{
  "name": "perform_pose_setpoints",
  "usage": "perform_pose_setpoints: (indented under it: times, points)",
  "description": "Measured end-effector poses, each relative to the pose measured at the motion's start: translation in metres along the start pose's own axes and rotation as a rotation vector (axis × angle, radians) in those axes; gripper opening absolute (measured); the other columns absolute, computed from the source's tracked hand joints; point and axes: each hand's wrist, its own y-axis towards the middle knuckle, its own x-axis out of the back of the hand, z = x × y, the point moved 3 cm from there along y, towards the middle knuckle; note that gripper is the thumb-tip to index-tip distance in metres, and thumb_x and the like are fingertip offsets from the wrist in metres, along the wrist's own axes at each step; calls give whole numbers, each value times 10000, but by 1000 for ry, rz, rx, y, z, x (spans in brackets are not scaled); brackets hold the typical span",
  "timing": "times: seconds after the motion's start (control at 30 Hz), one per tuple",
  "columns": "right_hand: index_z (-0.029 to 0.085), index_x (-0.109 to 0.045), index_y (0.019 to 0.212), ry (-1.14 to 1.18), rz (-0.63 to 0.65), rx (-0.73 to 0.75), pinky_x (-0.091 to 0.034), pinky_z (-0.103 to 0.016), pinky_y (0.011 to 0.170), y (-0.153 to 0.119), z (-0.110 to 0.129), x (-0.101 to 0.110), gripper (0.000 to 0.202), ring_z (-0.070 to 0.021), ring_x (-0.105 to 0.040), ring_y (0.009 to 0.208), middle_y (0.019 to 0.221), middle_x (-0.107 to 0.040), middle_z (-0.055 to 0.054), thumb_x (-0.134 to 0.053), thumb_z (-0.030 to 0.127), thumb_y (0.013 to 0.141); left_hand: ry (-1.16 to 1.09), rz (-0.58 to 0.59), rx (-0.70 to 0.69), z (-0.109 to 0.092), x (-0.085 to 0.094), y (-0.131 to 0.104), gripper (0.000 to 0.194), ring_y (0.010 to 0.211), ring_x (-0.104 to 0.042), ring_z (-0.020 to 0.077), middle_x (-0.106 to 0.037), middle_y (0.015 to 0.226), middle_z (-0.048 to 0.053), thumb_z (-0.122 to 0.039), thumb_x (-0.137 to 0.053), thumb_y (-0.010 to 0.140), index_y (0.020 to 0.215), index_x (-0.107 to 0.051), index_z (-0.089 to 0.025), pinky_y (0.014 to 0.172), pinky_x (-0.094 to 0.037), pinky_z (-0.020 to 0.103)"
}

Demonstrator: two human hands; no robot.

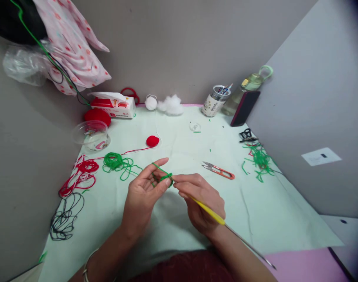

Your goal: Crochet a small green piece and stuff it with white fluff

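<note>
My left hand [148, 188] pinches a small piece of green crochet work [167, 179] between thumb and fingers. Green yarn runs up over its raised index finger. In my right hand [204, 201] is a crochet hook [210, 211] with a yellow handle, held like a pen. The hook's working tip meets the green piece, though the stitch itself is too small to make out. Its long metal far end points down toward the lower right. Left of my hands lies a loose heap of green yarn [113, 161], with strands trailing toward my left hand.
Orange-handled thread snips [218, 170] lie right of my hands. A red ball [152, 141] sits ahead. Red yarn [86, 166], black cord [65, 219] and a plastic tub [96, 141] line the left; green scraps [261, 158], a phone [245, 108] and a bottle [234, 100] stand right.
</note>
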Motion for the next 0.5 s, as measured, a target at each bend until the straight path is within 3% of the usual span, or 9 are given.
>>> perform_pose_setpoints:
  times: [0.23,0.37,0.5]
  points:
    - [229,-675,1307,-148,70,88,-657,-311,780,-7,-3,-2,402,-211,-775,986,1127,-801,-117,-614,46,954,45,-11,-21,-3,1,-1,407,815,-591,109,-646,848,-31,-251,-818,839,1240,-752,-280,785,-488,211]
    - [217,-696,1290,-304,133,184,-649,-322,817,-5,0,-2,398,-227,-759,1016,1104,-787,-124,-638,39,938,-121,77,89,0,-4,-4,463,797,-580,99,-621,861,-35,-275,-830,839,1289,-725,-289,766,-482,204]
    - [260,-723,1253,-230,99,123,-636,-344,786,0,3,0,386,-228,-746,994,1077,-774,-101,-636,45,944,-337,180,264,0,-7,-3,553,782,-554,105,-607,850,-16,-255,-836,817,1353,-698,-255,767,-472,218]
